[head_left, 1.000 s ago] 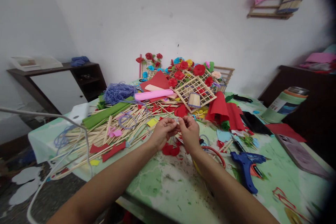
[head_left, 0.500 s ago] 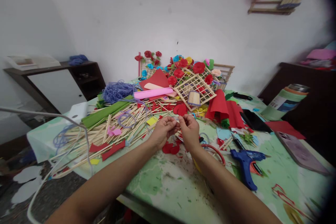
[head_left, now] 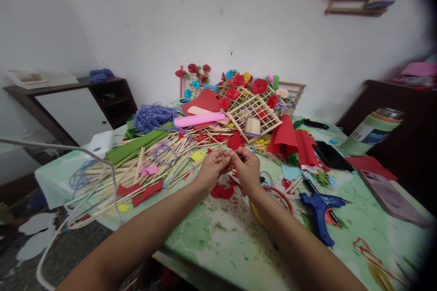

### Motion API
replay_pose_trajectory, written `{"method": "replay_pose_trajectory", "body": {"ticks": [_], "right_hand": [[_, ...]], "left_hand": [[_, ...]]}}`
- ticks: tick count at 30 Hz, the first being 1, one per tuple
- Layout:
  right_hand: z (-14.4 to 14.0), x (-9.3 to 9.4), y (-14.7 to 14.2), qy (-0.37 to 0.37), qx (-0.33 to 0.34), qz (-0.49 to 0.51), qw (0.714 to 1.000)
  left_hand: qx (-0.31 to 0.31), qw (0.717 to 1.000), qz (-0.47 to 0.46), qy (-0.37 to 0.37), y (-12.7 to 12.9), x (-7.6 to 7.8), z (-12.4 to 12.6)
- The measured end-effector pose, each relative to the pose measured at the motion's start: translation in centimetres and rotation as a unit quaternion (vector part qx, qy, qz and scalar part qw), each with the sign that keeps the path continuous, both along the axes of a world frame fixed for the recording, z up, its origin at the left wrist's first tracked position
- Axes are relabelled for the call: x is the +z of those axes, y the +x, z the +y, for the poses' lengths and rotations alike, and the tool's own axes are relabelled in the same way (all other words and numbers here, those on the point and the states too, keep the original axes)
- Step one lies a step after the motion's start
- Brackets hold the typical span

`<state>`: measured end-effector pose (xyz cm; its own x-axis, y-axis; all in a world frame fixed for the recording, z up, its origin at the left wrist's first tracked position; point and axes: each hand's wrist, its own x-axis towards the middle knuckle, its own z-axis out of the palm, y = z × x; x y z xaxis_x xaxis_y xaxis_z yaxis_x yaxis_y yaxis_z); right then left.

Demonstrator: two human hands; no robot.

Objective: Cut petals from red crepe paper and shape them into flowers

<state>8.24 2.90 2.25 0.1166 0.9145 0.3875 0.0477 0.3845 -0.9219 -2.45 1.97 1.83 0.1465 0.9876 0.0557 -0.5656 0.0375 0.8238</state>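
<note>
While the wooden sticks (head_left: 136, 170) lie at far left on the desk (head_left: 218, 236), the left hand (head_left: 212, 169) and right hand (head_left: 246, 168) have closed together, each grip pinching one small piece, too small to identify, above red paper scraps (head_left: 221, 191); the glue gun (head_left: 321, 207) lies right.

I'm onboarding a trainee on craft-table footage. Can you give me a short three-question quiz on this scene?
1. True or false: the left hand and right hand meet, fingers pinched together above the table.
2. Which tool lies right of the right hand? A) blue glue gun B) hammer C) stapler
3. Fill in: the yarn behind the wooden sticks is ____.

Key: 1 true; 2 A, the blue glue gun; 3 purple.
</note>
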Motion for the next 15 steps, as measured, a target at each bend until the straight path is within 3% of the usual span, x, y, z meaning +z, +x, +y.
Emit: {"method": "replay_pose_trajectory", "body": {"ticks": [7, 12, 15], "right_hand": [[0.04, 0.03, -0.01, 0.0, -0.004, -0.017, 1.0], [-0.23, 0.3, -0.15, 0.022, -0.016, 0.002, 1.0], [-0.34, 0.32, -0.28, 0.014, -0.012, 0.026, 0.999]], "left_hand": [[-0.003, 1.0, 0.022, 0.011, -0.36, 0.09, 0.08], [0.067, 0.996, 0.043, 0.033, -0.38, -0.21, 0.46], [0.075, 0.996, 0.032, 0.022, -0.36, -0.33, 0.63]]}}
